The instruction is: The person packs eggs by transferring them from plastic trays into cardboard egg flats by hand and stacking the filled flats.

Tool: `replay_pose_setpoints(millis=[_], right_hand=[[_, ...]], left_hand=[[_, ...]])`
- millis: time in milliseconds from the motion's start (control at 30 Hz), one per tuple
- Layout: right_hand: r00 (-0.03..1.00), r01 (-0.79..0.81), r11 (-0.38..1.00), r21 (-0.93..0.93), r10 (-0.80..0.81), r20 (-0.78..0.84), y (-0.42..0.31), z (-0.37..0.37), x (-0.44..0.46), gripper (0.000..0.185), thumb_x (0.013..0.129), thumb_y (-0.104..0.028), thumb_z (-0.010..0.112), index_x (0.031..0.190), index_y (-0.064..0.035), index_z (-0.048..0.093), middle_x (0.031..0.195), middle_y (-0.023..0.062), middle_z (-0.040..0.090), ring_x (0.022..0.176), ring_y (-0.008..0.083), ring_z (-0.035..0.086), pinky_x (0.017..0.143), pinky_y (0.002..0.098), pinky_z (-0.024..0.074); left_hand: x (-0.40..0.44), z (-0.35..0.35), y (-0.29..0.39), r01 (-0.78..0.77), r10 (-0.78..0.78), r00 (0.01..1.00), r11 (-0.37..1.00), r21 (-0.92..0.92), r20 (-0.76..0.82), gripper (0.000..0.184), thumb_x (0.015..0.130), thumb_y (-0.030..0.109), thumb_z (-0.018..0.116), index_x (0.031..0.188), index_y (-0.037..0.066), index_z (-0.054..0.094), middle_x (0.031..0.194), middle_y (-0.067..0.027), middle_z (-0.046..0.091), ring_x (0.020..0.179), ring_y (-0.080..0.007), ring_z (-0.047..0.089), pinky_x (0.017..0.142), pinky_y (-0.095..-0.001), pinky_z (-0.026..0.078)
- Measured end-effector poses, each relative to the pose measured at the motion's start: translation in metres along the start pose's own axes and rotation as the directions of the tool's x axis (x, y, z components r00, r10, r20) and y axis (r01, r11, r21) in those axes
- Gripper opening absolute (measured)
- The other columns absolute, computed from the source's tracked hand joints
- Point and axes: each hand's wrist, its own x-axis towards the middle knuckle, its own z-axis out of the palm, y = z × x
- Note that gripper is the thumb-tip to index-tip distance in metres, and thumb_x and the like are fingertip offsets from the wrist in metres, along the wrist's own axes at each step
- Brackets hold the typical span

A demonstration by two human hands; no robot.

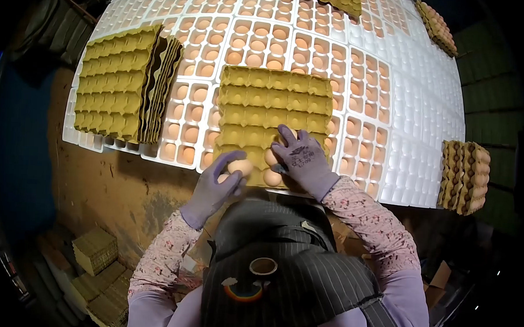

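Note:
My left hand [211, 187], in a purple glove, is curled around a brown egg [239, 167] at the near left of a yellow-brown egg tray [270, 99]. Another egg shows partly under its fingers. My right hand [302, 160], gloved too, is bent over the tray's near right part. Its fingers close around eggs; one egg [271, 157] shows beside the thumb side, and a bit of another peeks between the fingers. A further egg [272, 177] sits in the tray just below this hand. The tray's far rows hold no eggs.
White foam boxes [195, 79] with divided cells full of eggs spread under the tray. A stack of yellow-brown trays [116, 84] stands at left. White foam [418, 129] covers the right side, and stacked trays of eggs [465, 177] stand at its near right edge.

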Motion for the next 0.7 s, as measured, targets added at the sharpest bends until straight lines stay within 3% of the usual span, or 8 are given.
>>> replay_pose_setpoints(millis=[100,167,200,233,300,433,567,700], right_hand=[[0.997,0.014,0.985,-0.17,0.0,0.081,0.005,-0.007,-0.004,0.036,0.09,-0.034,0.072,0.12,-0.0134,0.067,0.146,0.0133,0.043,0.118,0.0376,0.058,0.098,0.0444,0.0511],[0.982,-0.12,0.948,0.296,0.157,-0.107,0.017,-0.016,-0.027,0.04,0.089,-0.032,0.069,0.122,-0.0097,0.066,0.144,0.0173,0.046,0.125,0.0354,0.054,0.099,0.0417,0.0498],[0.928,-0.256,0.647,0.719,0.373,-0.005,0.028,-0.01,-0.038,0.046,0.091,-0.037,0.069,0.125,-0.0056,0.066,0.142,0.0191,0.047,0.122,0.0317,0.057,0.1,0.0391,0.0491],[0.906,-0.199,0.603,0.773,0.414,-0.089,0.047,0.0,-0.047,0.055,0.095,-0.045,0.065,0.13,-0.0031,0.062,0.132,0.0173,0.056,0.112,0.0251,0.064,0.093,0.0363,0.0528],[0.852,-0.319,-0.086,0.944,0.41,0.325,0.036,-0.055,-0.077,0.055,0.098,-0.045,0.06,0.133,-0.0022,0.059,0.118,0.0119,0.065,0.102,0.0196,0.067,0.083,0.0331,0.0561],[0.819,-0.26,-0.037,0.965,0.521,0.24,0.096,-0.039,-0.115,0.052,0.1,-0.04,0.061,0.135,-0.0022,0.057,0.117,0.0088,0.068,0.102,0.0179,0.066,0.079,0.0322,0.0568],[0.755,-0.228,-0.157,0.961,0.595,0.276,0.145,-0.079,-0.102,0.041,0.099,-0.029,0.065,0.13,-0.0031,0.061,0.123,0.0076,0.061,0.107,0.0179,0.062,0.089,0.0295,0.0527],[0.75,-0.188,0.331,0.925,0.656,-0.083,0.223,-0.118,-0.052,0.036,0.092,-0.028,0.072,0.119,-0.0057,0.067,0.13,0.0124,0.056,0.112,0.0216,0.06,0.085,0.0349,0.055]], left_hand=[[0.001,0.015,0.02,-0.351,0.369,0.929,0.874,0.336,0.012,0.04,0.09,0.016,0.071,0.129,0.013,0.061,0.139,-0.0129,0.052,0.112,-0.0286,0.062,0.088,-0.0359,0.054],[0.006,0.042,0.036,-0.353,0.381,0.911,0.52,0.778,0.158,0.046,0.085,0.031,0.076,0.125,0.014,0.061,0.142,-0.0118,0.049,0.112,-0.0315,0.059,0.09,-0.0413,0.053],[0.012,0.056,0.025,-0.315,0.335,0.924,0.402,0.86,0.183,0.052,0.079,0.043,0.077,0.121,0.016,0.061,0.143,-0.011,0.047,0.112,-0.0345,0.056,0.092,-0.0462,0.051],[0.012,0.061,0.026,-0.337,0.351,0.915,0.4,0.852,0.197,0.052,0.079,0.043,0.077,0.121,0.016,0.061,0.143,-0.011,0.047,0.112,-0.0345,0.056,0.092,-0.0462,0.051],[0.021,0.061,0.029,-0.339,0.271,0.932,0.422,0.841,0.24,0.05,0.078,0.042,0.078,0.118,0.016,0.063,0.142,-0.0113,0.048,0.113,-0.035,0.055,0.092,-0.0466,0.051],[0.043,0.035,0.062,-0.06,0.032,0.991,0.974,0.217,0.129,0.039,0.08,0.022,0.08,0.116,0.008,0.073,0.141,-0.0164,0.049,0.122,-0.0327,0.057,0.098,-0.0416,0.052],[0.134,0.058,0.125,-0.302,0.325,0.945,0.841,0.449,0.026,0.04,0.082,0.022,0.079,0.117,0.004,0.072,0.138,-0.0175,0.052,0.116,-0.0299,0.06,0.088,-0.0348,0.056],[0.281,0.104,0.158,-0.38,0.542,0.837,0.676,0.632,-0.077,0.044,0.084,0.03,0.081,0.121,0.007,0.071,0.139,-0.0143,0.054,0.077,-0.0188,0.065,0.076,-0.0335,0.056]])
